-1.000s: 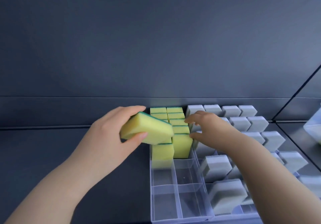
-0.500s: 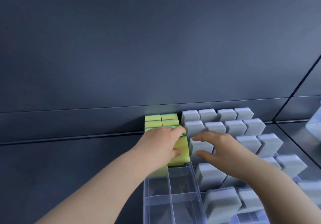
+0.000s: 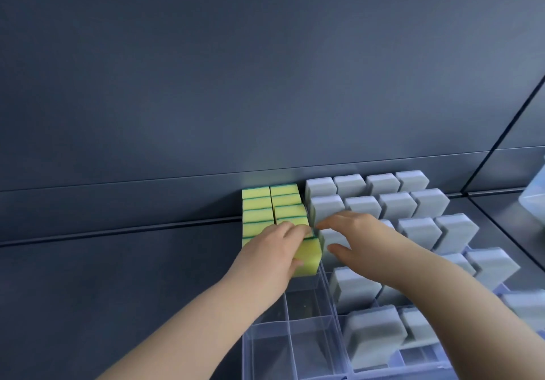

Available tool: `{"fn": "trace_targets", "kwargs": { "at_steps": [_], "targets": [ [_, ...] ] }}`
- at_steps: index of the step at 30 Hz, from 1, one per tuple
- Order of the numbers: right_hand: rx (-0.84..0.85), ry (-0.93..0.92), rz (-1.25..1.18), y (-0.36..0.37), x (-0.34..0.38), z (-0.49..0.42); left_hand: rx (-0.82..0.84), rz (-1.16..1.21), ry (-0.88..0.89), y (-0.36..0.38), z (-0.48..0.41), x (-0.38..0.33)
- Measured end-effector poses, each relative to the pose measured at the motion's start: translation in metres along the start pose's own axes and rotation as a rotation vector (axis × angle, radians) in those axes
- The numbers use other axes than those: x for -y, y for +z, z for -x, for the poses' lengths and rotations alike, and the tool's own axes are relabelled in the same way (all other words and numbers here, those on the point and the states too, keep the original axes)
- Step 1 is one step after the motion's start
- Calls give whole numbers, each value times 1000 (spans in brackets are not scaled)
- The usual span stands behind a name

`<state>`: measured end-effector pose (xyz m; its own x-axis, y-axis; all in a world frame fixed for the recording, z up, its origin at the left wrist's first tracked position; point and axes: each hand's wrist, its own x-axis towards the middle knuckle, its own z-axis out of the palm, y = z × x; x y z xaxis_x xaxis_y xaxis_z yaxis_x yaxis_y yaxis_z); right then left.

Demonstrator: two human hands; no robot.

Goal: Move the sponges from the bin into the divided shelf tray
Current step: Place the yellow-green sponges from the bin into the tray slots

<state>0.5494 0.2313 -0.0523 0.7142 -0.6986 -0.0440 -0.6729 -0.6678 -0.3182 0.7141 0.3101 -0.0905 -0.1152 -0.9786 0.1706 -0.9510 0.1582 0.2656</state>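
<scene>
A clear divided tray (image 3: 290, 335) lies on the dark shelf. Several yellow sponges with green backs (image 3: 272, 202) stand in its two far rows. My left hand (image 3: 272, 251) grips the nearest yellow sponge (image 3: 309, 257), fingers over its top and thumb on its front face, as it stands in the right row. My right hand (image 3: 358, 236) hovers just right of it with fingers spread, above the grey sponges, holding nothing. The bin is not clearly in view.
Several grey sponges (image 3: 410, 202) stand upright in a second clear tray (image 3: 418, 359) to the right. A clear plastic container edge (image 3: 533, 194) shows at the far right. The dark shelf back wall (image 3: 265, 84) rises right behind the trays.
My left hand carried the yellow sponge from the left of the tray down into the row and now holds it standing there. My right hand stayed near the grey sponges.
</scene>
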Motion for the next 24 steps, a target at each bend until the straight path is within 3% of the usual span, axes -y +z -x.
{"fn": "trace_targets", "kwargs": {
  "at_steps": [4, 6, 9, 13, 17, 24],
  "targets": [
    [50, -6, -3, 4, 4, -8, -113, -49, 113, 10, 1, 3],
    [66, 5, -9, 8, 7, -11, -98, -87, 56, 17, 1, 5],
    [85, 16, 21, 14, 11, -14, -213, -63, -52, 26, 4, 9],
    [130, 19, 167, 25, 21, -18, -155, -51, 66, 23, 9, 21],
    [124, -78, 334, 35, 36, -22, -293, -95, 83, 1, 16, 46],
    [175, 17, 330, 49, 57, -22, -215, -120, 120, 11, 33, 72]
  ]
}}
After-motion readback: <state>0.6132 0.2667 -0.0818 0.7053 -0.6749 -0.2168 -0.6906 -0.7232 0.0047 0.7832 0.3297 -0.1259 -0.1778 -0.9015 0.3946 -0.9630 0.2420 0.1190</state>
